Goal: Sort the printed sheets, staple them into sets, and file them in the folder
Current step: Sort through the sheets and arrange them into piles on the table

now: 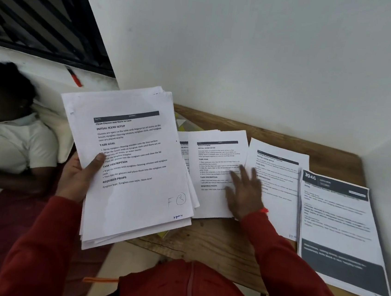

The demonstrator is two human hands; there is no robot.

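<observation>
My left hand (79, 175) grips a thick stack of printed sheets (134, 189) above the table's left edge, thumb on the top page headed "Clean Glasses and Store in Case". My right hand (244, 194) lies flat with spread fingers on a pile of sheets (215, 154) in the middle of the wooden table (208, 241). Another pile (280, 181) lies to its right, and a pile with dark header and footer bands (340, 225) lies at the far right. No stapler shows. A yellow-edged thing (165, 234), perhaps the folder, peeks from under the held stack.
White walls close in the table at the back and right. A person in a white shirt (8, 150) reclines on the left, beside the table. A red-handled tool (75, 78) lies on the ledge under the dark window (35, 10).
</observation>
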